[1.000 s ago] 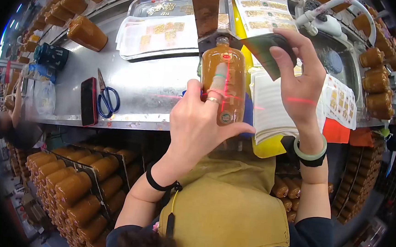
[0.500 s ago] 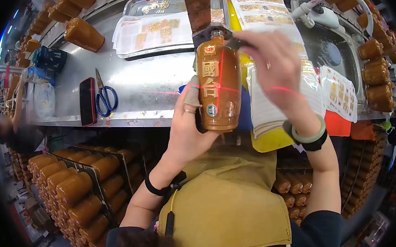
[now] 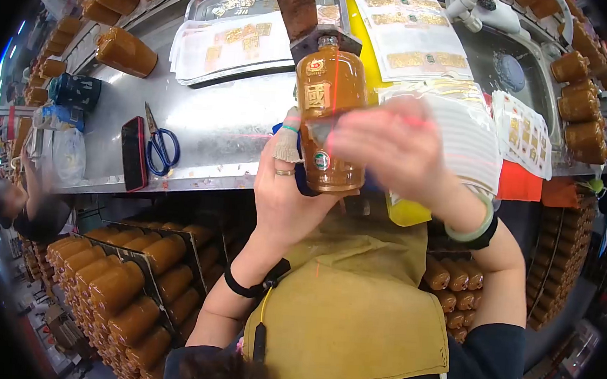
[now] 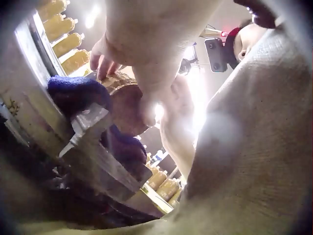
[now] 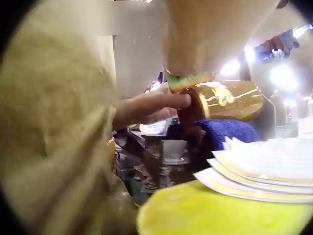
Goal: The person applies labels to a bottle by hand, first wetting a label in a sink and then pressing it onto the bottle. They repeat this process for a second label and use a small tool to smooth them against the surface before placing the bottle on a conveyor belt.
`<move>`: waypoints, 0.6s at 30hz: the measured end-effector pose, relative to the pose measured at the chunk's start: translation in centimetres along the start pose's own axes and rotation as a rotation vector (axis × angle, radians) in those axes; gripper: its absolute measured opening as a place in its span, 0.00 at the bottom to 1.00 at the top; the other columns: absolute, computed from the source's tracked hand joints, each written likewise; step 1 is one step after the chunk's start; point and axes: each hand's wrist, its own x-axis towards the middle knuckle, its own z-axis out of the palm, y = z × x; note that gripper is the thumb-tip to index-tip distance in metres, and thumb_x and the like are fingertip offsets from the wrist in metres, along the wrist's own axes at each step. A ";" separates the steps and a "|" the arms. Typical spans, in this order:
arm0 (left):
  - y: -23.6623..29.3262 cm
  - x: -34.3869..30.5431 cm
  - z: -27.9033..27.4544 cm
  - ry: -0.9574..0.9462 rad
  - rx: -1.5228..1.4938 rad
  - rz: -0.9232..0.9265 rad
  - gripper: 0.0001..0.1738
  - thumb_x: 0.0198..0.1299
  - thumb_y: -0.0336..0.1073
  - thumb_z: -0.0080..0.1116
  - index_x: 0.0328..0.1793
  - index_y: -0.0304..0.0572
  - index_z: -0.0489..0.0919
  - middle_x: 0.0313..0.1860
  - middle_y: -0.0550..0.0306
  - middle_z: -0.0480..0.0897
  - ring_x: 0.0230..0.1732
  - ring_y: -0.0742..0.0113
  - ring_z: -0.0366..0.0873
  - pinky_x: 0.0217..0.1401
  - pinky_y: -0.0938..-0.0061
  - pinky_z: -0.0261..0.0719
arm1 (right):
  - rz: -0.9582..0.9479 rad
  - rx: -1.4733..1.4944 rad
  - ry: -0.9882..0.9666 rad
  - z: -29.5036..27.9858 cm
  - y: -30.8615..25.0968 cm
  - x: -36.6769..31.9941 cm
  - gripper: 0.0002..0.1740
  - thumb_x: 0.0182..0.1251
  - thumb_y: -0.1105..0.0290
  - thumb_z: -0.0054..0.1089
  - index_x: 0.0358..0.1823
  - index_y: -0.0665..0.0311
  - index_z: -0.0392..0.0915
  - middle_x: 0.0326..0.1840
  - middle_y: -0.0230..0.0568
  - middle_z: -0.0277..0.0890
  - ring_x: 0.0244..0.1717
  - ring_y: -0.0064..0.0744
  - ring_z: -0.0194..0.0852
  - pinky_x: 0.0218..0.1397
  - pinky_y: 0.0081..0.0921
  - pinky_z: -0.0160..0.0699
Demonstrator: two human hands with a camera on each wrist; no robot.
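A glossy brown bottle [image 3: 349, 87] lies with its neck at a metal bracket, showing gold characters, a red-and-gold emblem and a round green sticker. My left hand [image 3: 278, 202] grips it from the left and below, fingers along its side; in the right wrist view a finger touches the base. The index finger wears a cloth finger cover [image 3: 287, 146]. My right hand [image 3: 398, 147], blurred, holds a thin flat scraper over the bottle's middle, covering the lower character; its green edge [image 5: 188, 81] shows in the right wrist view. Blue cloth [image 5: 230, 134] pads the bottle from beneath.
White label sheets [image 3: 473, 134] are stacked right of the bottle over a yellow board [image 3: 411, 212]. A tray [image 3: 199, 78] with gold decals stands back left. Scissors [image 3: 162, 148] and a phone [image 3: 134, 155] lie at left. Racked brown bottles [image 3: 117, 286] fill the space below.
The bottle has turned to the left, bringing its gold characters into view. My left hand went from on top of it to its left side; the right hand brought the scraper over and down it.
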 end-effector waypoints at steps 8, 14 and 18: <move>-1.6 -0.8 -0.3 -0.064 -0.073 -0.047 0.68 0.38 0.44 0.90 0.83 0.29 0.59 0.74 0.40 0.75 0.69 0.39 0.74 0.71 0.54 0.74 | 0.110 -0.248 0.115 -1.1 2.3 1.0 0.13 0.55 0.71 0.69 0.43 0.53 0.87 0.37 0.25 0.86 0.37 0.30 0.82 0.46 0.27 0.73; -2.9 -1.4 0.2 -0.120 -0.212 -0.118 0.66 0.42 0.41 0.88 0.83 0.28 0.58 0.73 0.39 0.75 0.71 0.42 0.74 0.73 0.55 0.72 | 0.060 0.172 -0.056 0.1 -2.8 -0.8 0.19 0.52 0.76 0.69 0.48 0.55 0.90 0.42 0.28 0.88 0.33 0.27 0.75 0.40 0.27 0.72; -0.5 -0.3 0.6 0.081 -0.078 -0.035 0.63 0.42 0.38 0.88 0.82 0.28 0.61 0.71 0.40 0.76 0.67 0.42 0.75 0.72 0.57 0.72 | 0.077 -0.263 0.145 -0.5 2.9 0.0 0.15 0.53 0.71 0.68 0.44 0.51 0.87 0.42 0.25 0.87 0.39 0.26 0.82 0.48 0.28 0.72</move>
